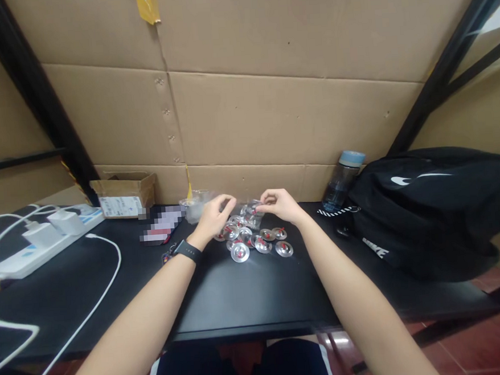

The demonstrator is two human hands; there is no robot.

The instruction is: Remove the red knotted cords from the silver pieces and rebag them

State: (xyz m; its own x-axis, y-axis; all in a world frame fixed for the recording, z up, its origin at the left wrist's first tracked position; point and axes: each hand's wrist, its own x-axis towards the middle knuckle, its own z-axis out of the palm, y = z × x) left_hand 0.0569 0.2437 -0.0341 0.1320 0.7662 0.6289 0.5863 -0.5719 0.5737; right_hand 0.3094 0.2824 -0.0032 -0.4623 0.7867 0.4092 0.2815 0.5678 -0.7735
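Note:
A clear plastic bag (252,215) with shiny metal pieces in it is held up between my two hands at the back of the table. My right hand (282,206) pinches its right upper edge with thumb and finger. On the other side, my left hand (215,215), with a dark watch on the wrist, has its fingers closed at the bag's left edge; the contact is small and blurred. Several round silver discs with red centres lie loosely in front of the bag, one disc (240,253) nearest me and another disc (284,249) at the right.
Behind my left hand lies another clear plastic bag (195,207). A phone (163,224), an open cardboard box (126,193) and a white power strip (44,247) with cables stand left. A bottle (339,184) and a black backpack (427,215) occupy the right. Cardboard (249,119) walls the back.

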